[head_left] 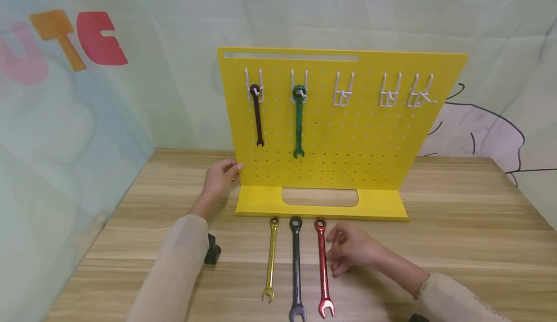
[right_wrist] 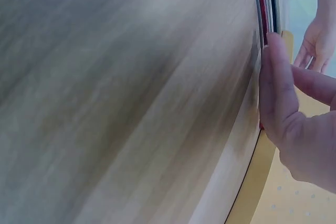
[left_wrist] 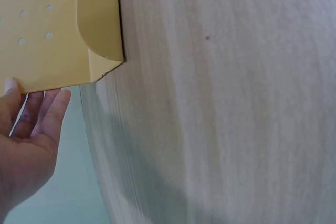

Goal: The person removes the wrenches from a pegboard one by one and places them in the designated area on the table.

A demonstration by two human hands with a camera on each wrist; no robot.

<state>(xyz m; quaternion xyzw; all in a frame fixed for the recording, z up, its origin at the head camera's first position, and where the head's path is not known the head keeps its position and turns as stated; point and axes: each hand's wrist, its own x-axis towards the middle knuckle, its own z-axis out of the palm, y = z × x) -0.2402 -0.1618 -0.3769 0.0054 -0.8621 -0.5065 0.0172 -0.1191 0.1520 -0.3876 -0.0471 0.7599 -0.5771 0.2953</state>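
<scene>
My left hand (head_left: pixel 220 179) holds the left edge of a yellow pegboard (head_left: pixel 339 138), thumb in front and fingers behind, as the left wrist view also shows. On the table, just right of a red combination wrench (head_left: pixel 323 269), is my right hand (head_left: pixel 354 247), its fingers extended and nothing held; whether they touch the wrench is unclear. Left of the red one lie a dark grey wrench (head_left: pixel 296 264) and a gold wrench (head_left: pixel 271 261), open ends toward me. A dark wrench (head_left: pixel 258 119) and a green wrench (head_left: pixel 298 124) hang by their ring ends on the board's left hooks.
Three white hooks, including the middle hook (head_left: pixel 344 92), carry no wrench. The board's yellow base (head_left: pixel 261 201) stands on a wood-grain table (head_left: pixel 457 225), just beyond the lying wrenches. A printed fabric backdrop (head_left: pixel 174 46) rises behind and at the left.
</scene>
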